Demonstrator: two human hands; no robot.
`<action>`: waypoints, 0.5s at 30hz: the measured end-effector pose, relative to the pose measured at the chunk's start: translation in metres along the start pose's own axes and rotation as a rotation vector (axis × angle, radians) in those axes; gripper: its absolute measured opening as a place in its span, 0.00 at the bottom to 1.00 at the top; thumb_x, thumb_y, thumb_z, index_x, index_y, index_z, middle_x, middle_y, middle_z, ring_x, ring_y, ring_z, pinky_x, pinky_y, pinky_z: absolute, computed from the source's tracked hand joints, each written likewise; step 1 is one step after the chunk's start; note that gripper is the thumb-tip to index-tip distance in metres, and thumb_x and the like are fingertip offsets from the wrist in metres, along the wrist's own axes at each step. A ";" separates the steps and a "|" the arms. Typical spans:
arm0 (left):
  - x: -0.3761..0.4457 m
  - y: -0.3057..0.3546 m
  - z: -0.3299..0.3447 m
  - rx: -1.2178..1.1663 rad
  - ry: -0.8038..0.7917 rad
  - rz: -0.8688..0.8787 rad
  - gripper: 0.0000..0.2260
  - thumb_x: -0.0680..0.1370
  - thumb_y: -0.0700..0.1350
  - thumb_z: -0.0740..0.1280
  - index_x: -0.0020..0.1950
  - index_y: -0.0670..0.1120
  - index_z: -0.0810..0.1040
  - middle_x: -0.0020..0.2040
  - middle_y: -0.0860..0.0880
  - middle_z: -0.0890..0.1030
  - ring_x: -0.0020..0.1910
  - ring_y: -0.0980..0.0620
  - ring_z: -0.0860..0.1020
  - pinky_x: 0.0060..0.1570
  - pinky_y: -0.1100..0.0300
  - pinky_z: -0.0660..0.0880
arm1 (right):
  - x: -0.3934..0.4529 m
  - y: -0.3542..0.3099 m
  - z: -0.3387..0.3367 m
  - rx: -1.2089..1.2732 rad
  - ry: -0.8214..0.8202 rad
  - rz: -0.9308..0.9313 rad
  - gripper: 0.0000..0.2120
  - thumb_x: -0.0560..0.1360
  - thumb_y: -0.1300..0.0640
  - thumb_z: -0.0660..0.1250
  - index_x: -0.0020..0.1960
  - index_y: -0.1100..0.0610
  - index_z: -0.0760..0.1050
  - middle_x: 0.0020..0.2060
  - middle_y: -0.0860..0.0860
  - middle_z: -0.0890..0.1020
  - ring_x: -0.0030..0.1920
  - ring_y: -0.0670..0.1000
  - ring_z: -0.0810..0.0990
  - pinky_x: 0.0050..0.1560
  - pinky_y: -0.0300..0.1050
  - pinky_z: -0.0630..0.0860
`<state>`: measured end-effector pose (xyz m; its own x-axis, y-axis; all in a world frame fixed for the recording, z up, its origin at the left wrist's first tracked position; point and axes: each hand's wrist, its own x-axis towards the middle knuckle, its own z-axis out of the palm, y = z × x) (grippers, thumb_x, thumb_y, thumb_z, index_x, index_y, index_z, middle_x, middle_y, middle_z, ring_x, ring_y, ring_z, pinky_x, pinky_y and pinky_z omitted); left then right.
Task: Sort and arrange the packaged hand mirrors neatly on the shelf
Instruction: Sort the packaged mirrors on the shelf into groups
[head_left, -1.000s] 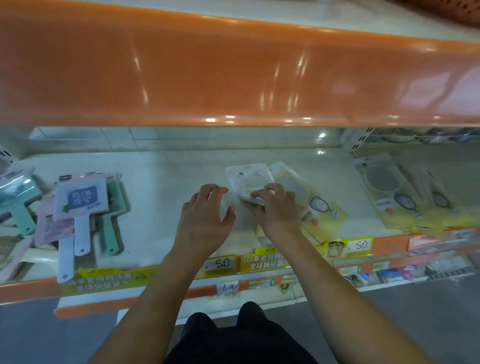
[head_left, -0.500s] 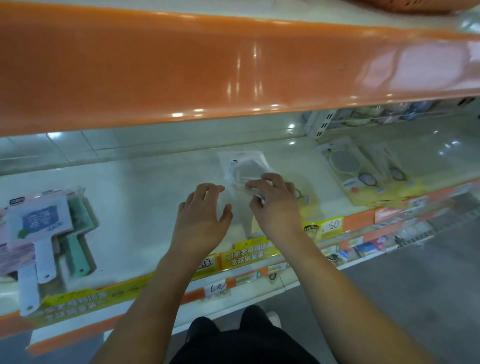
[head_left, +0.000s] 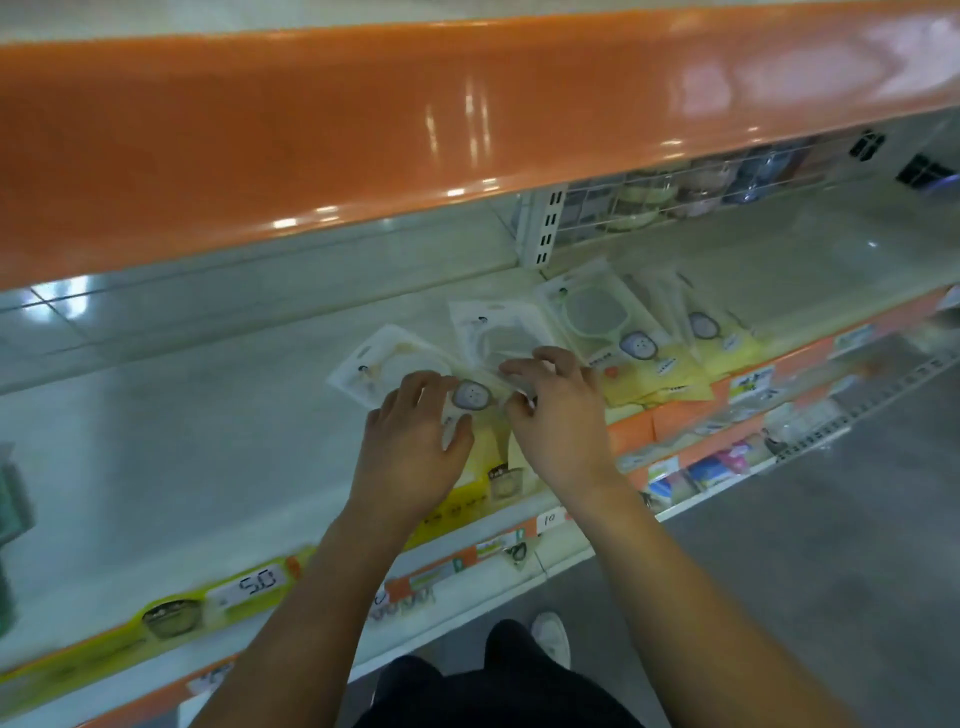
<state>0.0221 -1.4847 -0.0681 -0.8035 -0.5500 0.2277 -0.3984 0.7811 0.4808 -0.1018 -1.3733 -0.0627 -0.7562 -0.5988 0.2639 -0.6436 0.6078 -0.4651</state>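
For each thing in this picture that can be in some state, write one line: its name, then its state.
left hand: palm down, fingers spread on a packet, not closed round it
right hand: fingertips pinching a packet edge
left packet: flat, tilted, partly under the left hand
middle packet: flat, sealed, overlapping its neighbour
right pile of packets: fanned out, overlapping
price tag: clipped on the shelf edge, blurred

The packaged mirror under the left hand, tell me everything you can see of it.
The packaged hand mirror lies flat on the white shelf, its top tilted away to the left. It looks like a clear plastic sleeve over a pale card with a small hang hole at the top, a round cartoon sticker and a yellow lower part. The left hand rests on its lower half; a second pack beside it overlaps its right edge. Blur hides finer print.
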 end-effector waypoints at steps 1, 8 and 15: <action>0.005 0.011 0.005 -0.001 0.002 0.005 0.22 0.74 0.56 0.55 0.61 0.46 0.75 0.59 0.47 0.75 0.55 0.42 0.77 0.48 0.48 0.74 | 0.004 0.010 -0.005 0.007 0.004 0.000 0.18 0.69 0.60 0.67 0.56 0.50 0.82 0.60 0.55 0.77 0.60 0.58 0.75 0.59 0.52 0.66; 0.040 0.081 0.052 0.032 -0.043 -0.004 0.21 0.75 0.55 0.57 0.62 0.47 0.75 0.60 0.48 0.75 0.54 0.44 0.78 0.49 0.49 0.74 | 0.039 0.090 -0.033 0.043 0.028 0.065 0.18 0.67 0.56 0.65 0.55 0.49 0.82 0.59 0.56 0.78 0.61 0.58 0.76 0.59 0.55 0.70; 0.063 0.130 0.084 0.029 -0.043 -0.034 0.21 0.75 0.55 0.58 0.63 0.46 0.74 0.60 0.48 0.74 0.55 0.44 0.77 0.49 0.47 0.75 | 0.071 0.148 -0.055 0.035 -0.004 0.110 0.19 0.68 0.49 0.63 0.58 0.45 0.80 0.62 0.53 0.76 0.60 0.61 0.75 0.57 0.55 0.71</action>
<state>-0.1175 -1.3936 -0.0621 -0.8073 -0.5636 0.1748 -0.4379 0.7707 0.4629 -0.2570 -1.2971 -0.0668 -0.8217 -0.5314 0.2059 -0.5518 0.6516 -0.5204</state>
